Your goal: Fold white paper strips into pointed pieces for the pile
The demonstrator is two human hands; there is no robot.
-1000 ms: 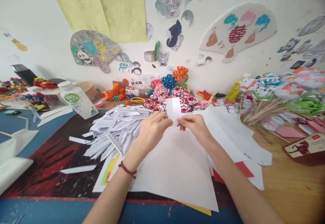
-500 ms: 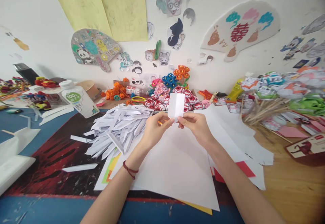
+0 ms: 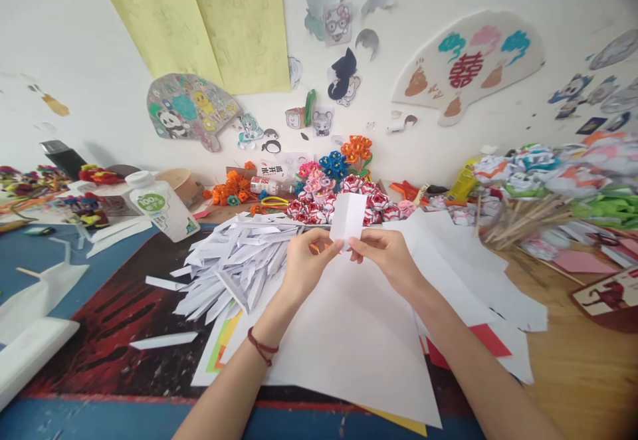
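Note:
A small white piece of paper (image 3: 347, 217) with a crease down it is held upright in front of me. My left hand (image 3: 312, 259) pinches its lower left corner between thumb and fingers. At the lower right corner, my right hand (image 3: 383, 254) grips it the same way. Beneath both hands lies a large white sheet (image 3: 349, 333) on a stack of paper with green, orange and yellow edges. Left of my hands is a heap of folded white paper strips (image 3: 234, 260).
A white bottle (image 3: 162, 207) stands at the back left. Red-and-white paper flowers (image 3: 312, 210) and colourful flowers sit along the wall. On the right are more white sheets (image 3: 463, 260), a red paper (image 3: 491, 343) and stick-stemmed paper flowers (image 3: 531, 167). Two loose strips lie on the dark mat (image 3: 124, 314).
The camera view has tilted up slightly, so the scene sits a little lower. Both hands still hold the creased paper, which now leans slightly.

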